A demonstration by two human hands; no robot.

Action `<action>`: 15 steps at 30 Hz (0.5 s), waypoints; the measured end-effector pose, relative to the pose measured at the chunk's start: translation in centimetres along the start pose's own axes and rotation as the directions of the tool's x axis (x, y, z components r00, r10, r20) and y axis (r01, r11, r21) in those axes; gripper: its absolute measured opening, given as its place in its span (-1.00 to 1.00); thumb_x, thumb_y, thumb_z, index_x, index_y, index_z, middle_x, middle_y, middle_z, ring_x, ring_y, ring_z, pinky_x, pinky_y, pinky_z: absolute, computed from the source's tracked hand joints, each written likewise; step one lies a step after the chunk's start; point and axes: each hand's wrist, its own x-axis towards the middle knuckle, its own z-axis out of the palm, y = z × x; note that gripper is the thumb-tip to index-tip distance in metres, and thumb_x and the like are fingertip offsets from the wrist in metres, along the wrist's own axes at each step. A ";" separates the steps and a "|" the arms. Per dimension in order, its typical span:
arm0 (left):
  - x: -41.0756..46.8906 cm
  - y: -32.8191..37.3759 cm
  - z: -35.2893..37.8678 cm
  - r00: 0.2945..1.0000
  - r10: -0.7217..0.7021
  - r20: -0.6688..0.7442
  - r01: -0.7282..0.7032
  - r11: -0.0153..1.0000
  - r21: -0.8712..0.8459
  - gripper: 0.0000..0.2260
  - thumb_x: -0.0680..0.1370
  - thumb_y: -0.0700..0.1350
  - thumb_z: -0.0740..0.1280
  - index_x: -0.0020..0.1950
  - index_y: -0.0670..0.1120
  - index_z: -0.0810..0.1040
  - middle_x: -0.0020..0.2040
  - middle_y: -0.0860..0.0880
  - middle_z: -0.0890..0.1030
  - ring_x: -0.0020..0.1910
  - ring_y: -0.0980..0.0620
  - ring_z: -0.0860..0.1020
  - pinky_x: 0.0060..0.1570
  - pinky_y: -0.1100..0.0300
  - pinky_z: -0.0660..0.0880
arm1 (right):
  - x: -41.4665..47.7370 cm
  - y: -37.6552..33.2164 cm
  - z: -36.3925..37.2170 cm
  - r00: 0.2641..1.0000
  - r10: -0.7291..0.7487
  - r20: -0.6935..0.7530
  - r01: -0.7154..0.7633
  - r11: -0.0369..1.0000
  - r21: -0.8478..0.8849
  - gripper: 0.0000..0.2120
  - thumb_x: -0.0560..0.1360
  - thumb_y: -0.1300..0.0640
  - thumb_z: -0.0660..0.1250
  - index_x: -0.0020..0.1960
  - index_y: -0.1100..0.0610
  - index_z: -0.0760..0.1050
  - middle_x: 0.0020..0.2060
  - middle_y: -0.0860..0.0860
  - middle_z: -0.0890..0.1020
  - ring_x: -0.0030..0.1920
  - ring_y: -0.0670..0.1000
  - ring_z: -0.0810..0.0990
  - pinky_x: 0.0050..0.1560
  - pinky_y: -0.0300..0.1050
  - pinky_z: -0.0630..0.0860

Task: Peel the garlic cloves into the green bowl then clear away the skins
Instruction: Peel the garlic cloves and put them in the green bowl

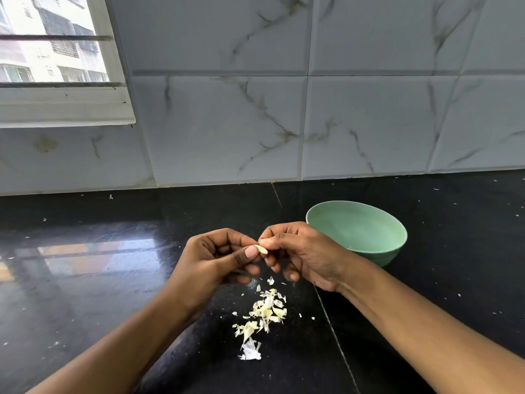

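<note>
A small pale garlic clove is held above the black counter between both hands. My left hand pinches it between thumb and curled fingers. My right hand pinches its other end with thumb and forefinger. The green bowl stands just right of my right hand; the part of its inside that shows holds nothing. A pile of garlic skins lies on the counter below my hands, with a larger white papery piece at its near end.
The black polished counter carries scattered skin flecks to the right and left. A marble-tiled wall rises behind it, and a window is at the upper left.
</note>
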 end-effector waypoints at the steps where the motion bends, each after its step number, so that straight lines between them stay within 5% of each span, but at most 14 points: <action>1: 0.0 0.0 -0.1 1.000 -0.027 0.008 0.027 0.999 -0.021 -0.88 0.29 -0.19 0.42 -0.22 -0.20 0.60 -0.35 -0.14 0.64 -0.41 0.07 0.61 -0.42 0.28 0.54 | 0.0 0.1 0.1 1.000 -0.019 0.008 0.019 1.000 0.008 -0.80 0.55 0.25 0.22 -0.23 0.13 0.49 -0.43 0.00 0.49 -0.46 -0.13 0.43 -0.61 -0.35 0.26; 10: 0.0 -0.1 -0.2 0.993 -0.109 0.048 0.114 0.985 -0.131 -0.96 0.27 -0.15 0.47 -0.31 -0.08 0.67 -0.34 -0.12 0.65 -0.44 0.07 0.60 -0.46 0.29 0.54 | 0.3 0.9 0.1 0.997 -0.050 0.052 0.041 0.985 0.166 -0.87 0.46 0.15 0.27 -0.25 0.13 0.50 -0.45 -0.01 0.50 -0.49 -0.15 0.43 -0.63 -0.36 0.23; 15: 0.1 -0.2 -0.7 0.991 -0.064 0.120 0.082 0.985 -0.152 -0.61 0.04 0.09 0.66 -0.28 -0.04 0.65 -0.32 -0.11 0.64 -0.46 0.06 0.59 -0.48 0.25 0.53 | 0.2 0.8 0.2 0.995 -0.057 0.084 0.037 0.974 0.225 -0.85 0.42 0.14 0.26 -0.29 0.10 0.54 -0.46 -0.01 0.51 -0.50 -0.15 0.44 -0.64 -0.37 0.25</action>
